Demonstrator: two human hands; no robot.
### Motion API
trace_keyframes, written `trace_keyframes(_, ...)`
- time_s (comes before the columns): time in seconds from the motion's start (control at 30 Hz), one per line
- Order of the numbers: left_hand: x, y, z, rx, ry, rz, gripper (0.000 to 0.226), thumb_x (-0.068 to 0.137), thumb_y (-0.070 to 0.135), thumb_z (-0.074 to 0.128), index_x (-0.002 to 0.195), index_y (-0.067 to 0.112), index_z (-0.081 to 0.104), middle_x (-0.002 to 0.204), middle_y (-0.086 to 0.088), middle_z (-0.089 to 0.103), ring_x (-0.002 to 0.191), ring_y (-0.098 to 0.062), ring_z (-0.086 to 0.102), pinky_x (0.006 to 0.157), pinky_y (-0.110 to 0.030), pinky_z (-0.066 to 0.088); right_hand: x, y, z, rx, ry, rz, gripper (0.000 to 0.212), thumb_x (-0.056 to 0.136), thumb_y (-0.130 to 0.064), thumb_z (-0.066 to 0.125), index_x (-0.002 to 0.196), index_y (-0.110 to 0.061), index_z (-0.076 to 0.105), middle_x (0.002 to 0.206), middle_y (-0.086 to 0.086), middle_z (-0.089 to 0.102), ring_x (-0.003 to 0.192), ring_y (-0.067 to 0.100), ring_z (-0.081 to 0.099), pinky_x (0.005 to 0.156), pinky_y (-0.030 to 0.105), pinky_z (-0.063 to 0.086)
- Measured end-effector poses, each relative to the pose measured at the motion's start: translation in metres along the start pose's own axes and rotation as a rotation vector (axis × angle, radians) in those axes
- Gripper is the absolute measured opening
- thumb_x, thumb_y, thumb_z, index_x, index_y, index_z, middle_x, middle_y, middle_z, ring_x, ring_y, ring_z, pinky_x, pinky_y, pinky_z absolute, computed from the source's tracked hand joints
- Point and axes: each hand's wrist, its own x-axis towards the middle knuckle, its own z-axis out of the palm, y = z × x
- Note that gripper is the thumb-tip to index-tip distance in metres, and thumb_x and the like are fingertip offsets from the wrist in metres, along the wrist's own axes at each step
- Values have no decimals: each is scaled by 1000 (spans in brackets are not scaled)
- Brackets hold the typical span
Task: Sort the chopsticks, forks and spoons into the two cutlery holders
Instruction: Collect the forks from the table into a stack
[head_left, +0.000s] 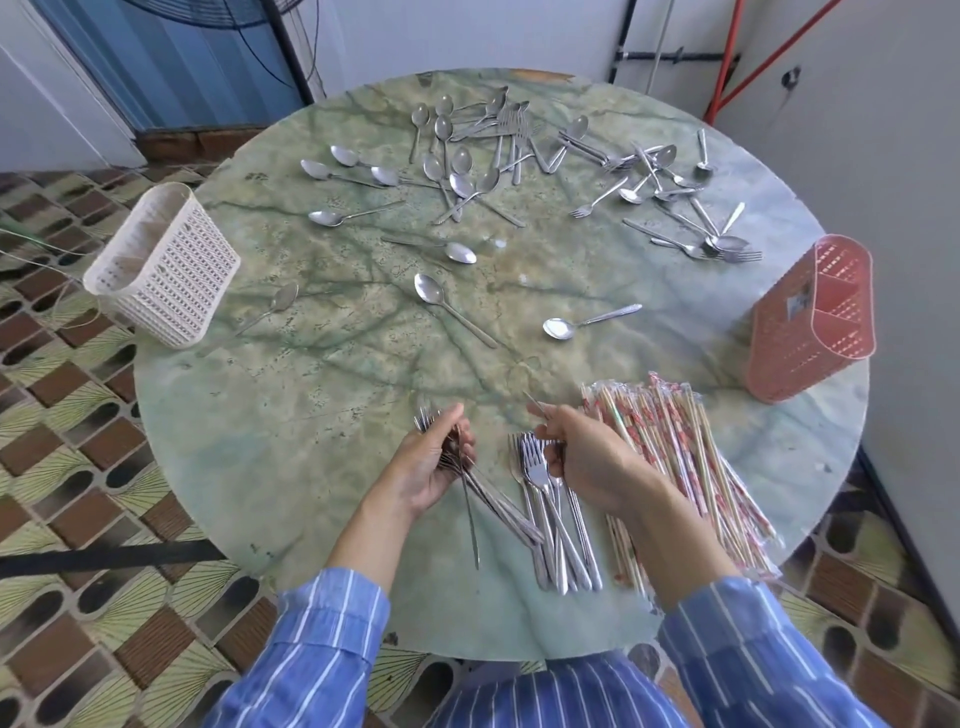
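Steel forks (470, 501) bunched in L hand (431, 467), grip curled round them, R hand (587, 462) pinching one piece above desk (311, 415) pile (553, 525) by chopsticks (675, 457): gathering step; next prob. needs bunch squared & carried to white holder (166, 270).

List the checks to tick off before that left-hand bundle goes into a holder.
1. Grip: the left hand holds the metal bundle, fingers curled round it: ok.
2. Free right hand: not ok, it pinches a thin utensil.
3. Upright white holder, opening up: ok.
4. Upright pink holder, opening up: ok.
5. One kind in the bundle: cannot tell, the hand hides much of it.
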Motion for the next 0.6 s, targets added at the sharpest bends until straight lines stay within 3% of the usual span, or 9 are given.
trace_keyframes(0.1,-2,-1,3,67,-23,20,9,89,13,62,90,5,66,76,-4,65,61,-10,61,52,-18,52,-5,3,4,-94,-19,-69,23,97,1,38,104,-6,59,71,5,47,51,10,39,45,16,33)
trace_keyframes(0.2,-2,-3,5,4,-51,23,13,91,3,57,100,4,66,88,-7,69,67,-12,66,58,-20,56,-1,9,11,-164,8,-107,24,103,-11,38,87,-6,55,72,9,51,53,12,43,51,21,37)
trace_keyframes(0.3,-3,-6,14,-26,-59,55,14,92,0,54,100,3,65,88,-9,72,74,-16,70,64,-25,59,2,15,19,-327,39,-148,26,97,-28,54,81,-12,65,59,-8,51,51,6,42,51,18,32)
trace_keyframes(0.37,-5,-8,19,-44,-101,72,17,95,-1,49,104,3,64,94,-10,73,84,-19,72,72,-31,60,7,19,23,-356,92,-194,26,90,-34,63,82,-11,73,53,-12,55,48,3,43,50,18,33)
trace_keyframes(0.43,-5,-7,22,-32,-119,94,22,96,-3,46,107,5,63,99,-9,73,90,-19,71,77,-33,59,11,20,25,-341,171,-190,36,81,-41,63,92,-8,70,64,-6,57,53,7,47,53,24,38)
trace_keyframes(0.5,-5,-6,23,-33,-81,101,20,94,-3,49,101,7,64,95,-7,72,82,-16,71,73,-31,60,12,17,24,-285,172,-112,46,81,-42,56,106,-3,57,77,0,53,58,10,48,52,26,39)
trace_keyframes(0.6,-4,-2,19,23,17,93,4,87,12,62,88,8,61,79,-8,60,58,-9,61,53,-17,53,11,14,18,-182,95,-81,15,97,-21,46,98,-6,45,86,12,54,58,14,47,51,28,40)
